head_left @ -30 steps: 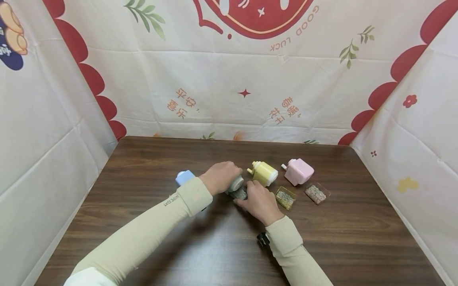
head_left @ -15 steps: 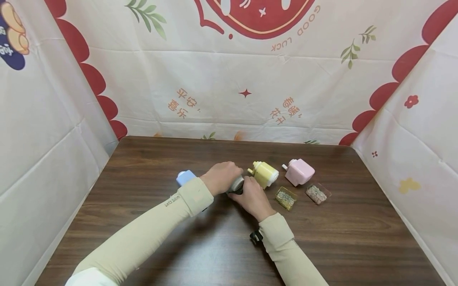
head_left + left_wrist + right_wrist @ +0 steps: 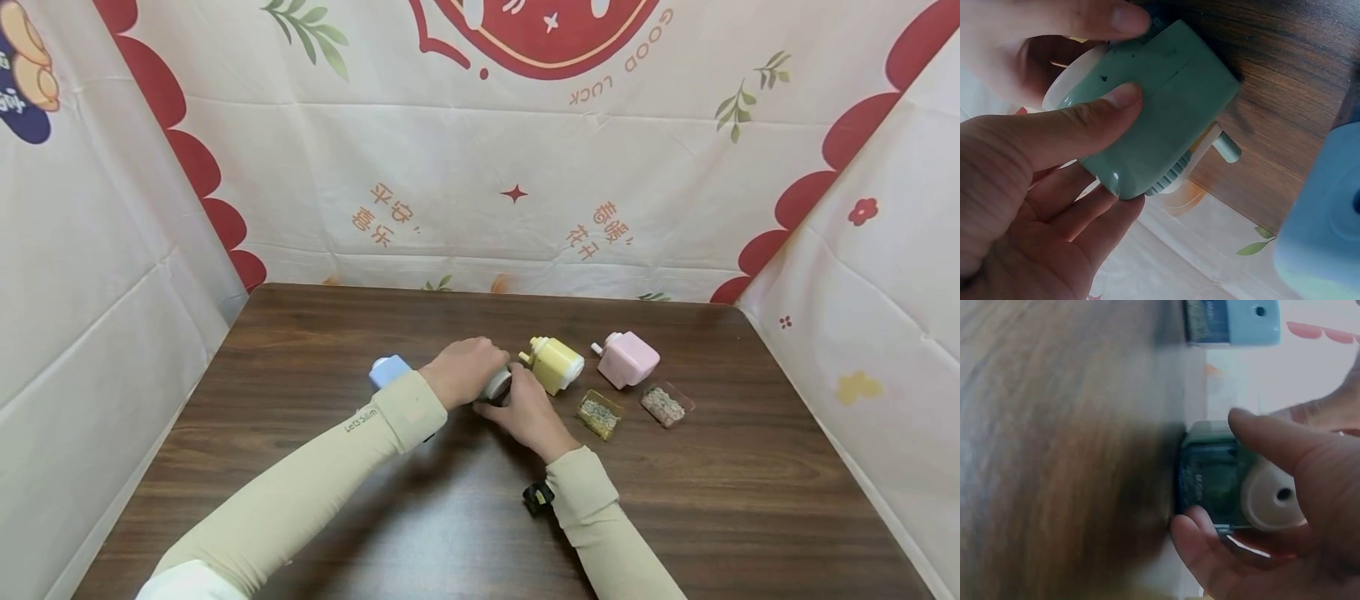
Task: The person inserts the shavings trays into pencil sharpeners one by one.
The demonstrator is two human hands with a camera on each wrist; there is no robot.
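In the head view, the left hand (image 3: 463,372) and right hand (image 3: 527,412) meet round the green sharpener (image 3: 497,384), whose pale round end shows between them near the middle of the brown wood-grain table (image 3: 750,483). A smooth blue sharpener (image 3: 388,371) lies partly behind the left sleeve (image 3: 300,492), which is pale, close-fitting and printed with small letters. To the right sit a glossy yellow sharpener (image 3: 555,365) and a rounded, boxy pink sharpener (image 3: 628,360), with a see-through yellow tray (image 3: 599,415) and a see-through pink tray (image 3: 666,406) nearer the person, both holding crumbly shavings. Creased white printed cloth (image 3: 450,158) hangs behind. One second ago a dark tray of shavings showed between the hands; now the right hand has moved in against the green sharpener and that tray is hidden here. Since half a second ago, little has shifted.

In the left wrist view, the left hand grasps the green sharpener, thumb pressed on its shiny, dark-flecked plastic side, fingers curled beneath. A ribbed collar (image 3: 1169,174) and a stubby cylindrical crank knob (image 3: 1227,147) stick out.

In the right wrist view, the right hand grips the same sharpener between thumb and fingers, fingertips against its dark translucent drawer (image 3: 1209,481). Beside the drawer is a smooth pale disc (image 3: 1263,500) with a dark hole.
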